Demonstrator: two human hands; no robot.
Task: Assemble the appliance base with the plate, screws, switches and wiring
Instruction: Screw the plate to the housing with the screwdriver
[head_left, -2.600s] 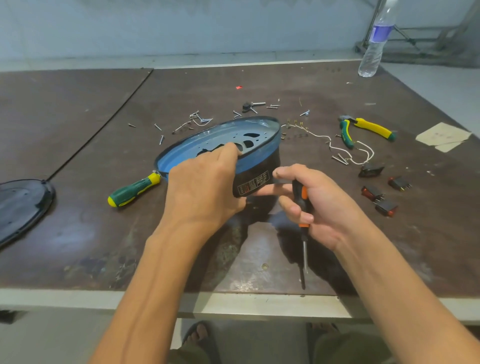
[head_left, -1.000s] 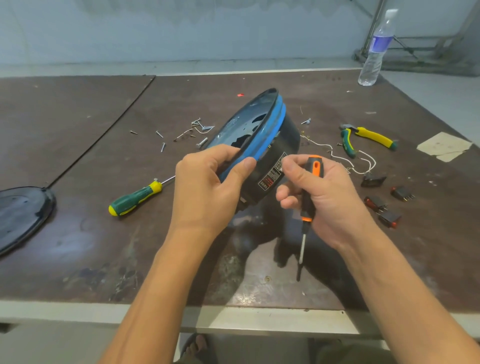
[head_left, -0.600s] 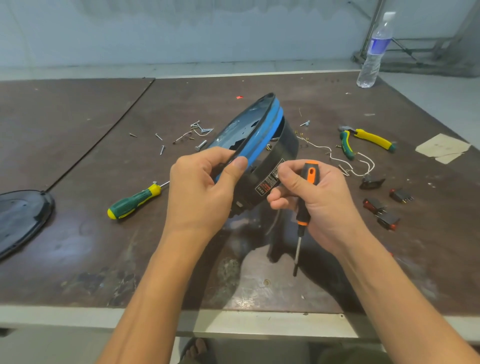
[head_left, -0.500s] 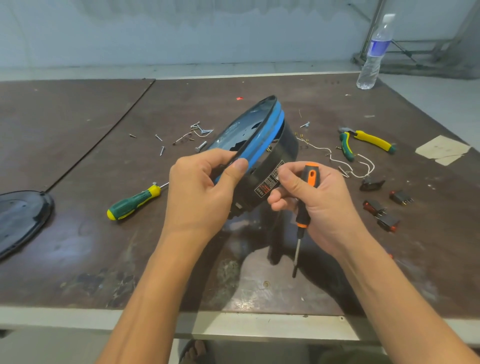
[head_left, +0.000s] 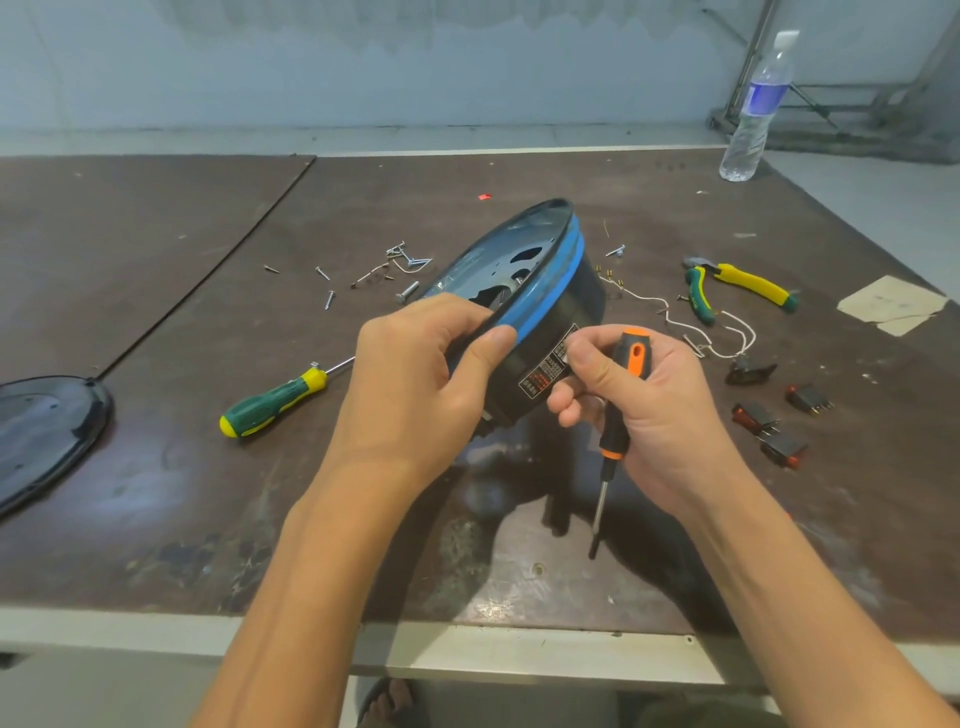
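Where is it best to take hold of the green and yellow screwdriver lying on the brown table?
Grip the thick green handle of the green and yellow screwdriver, coming from above, fingers across it. It lies flat on the brown table, its thin metal shaft pointing away to the right; the handle is the widest part.

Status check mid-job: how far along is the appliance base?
Looks done: a perforated plate sits inside the base rim. In hand: left hand grips the tilted base, right hand holds the orange screwdriver, tip pointing down. Left: screws, switches and wiring lie loose on the table.
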